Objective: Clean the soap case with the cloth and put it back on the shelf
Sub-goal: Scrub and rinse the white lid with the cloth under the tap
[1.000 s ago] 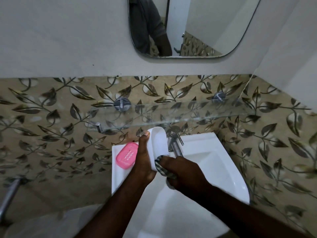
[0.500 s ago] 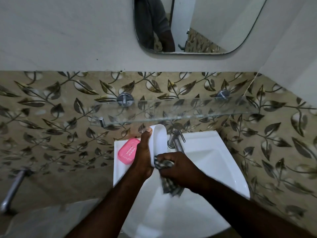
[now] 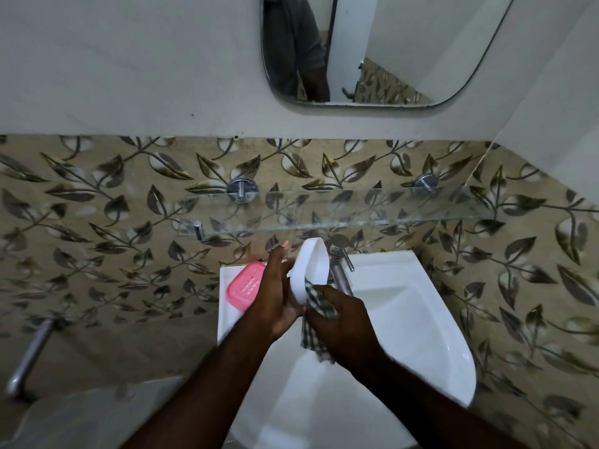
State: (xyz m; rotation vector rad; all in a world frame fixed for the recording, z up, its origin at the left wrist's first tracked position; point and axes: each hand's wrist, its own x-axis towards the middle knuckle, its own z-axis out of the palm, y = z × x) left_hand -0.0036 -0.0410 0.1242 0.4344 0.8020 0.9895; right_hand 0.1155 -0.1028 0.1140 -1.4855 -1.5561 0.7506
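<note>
The left hand (image 3: 278, 294) holds the white oval plastic soap case (image 3: 311, 265) up on its edge, above the back left part of the white ceramic sink (image 3: 431, 322). The thumb lies straight along the case's left side, pointing up, and the palm wraps its lower end; the other fingers are hidden behind it. The hollow of the case faces right.

The right hand (image 3: 345, 324) has its fingers curled round the grey-and-white checked cloth (image 3: 316, 304) and presses a fold of it against the lower end of the case. The rest of the cloth hangs below the hand, over the basin.

The clear glass shelf (image 3: 324, 210) runs along the leaf-patterned tile wall just above the case, which does not touch it. A pink slotted plastic soap tray (image 3: 245, 285) lies on the sink's back left corner, just beside the left hand. A chrome tap (image 3: 339, 273) stands right behind the case. A rounded mirror (image 3: 405, 43) hangs on the wall above the shelf.
</note>
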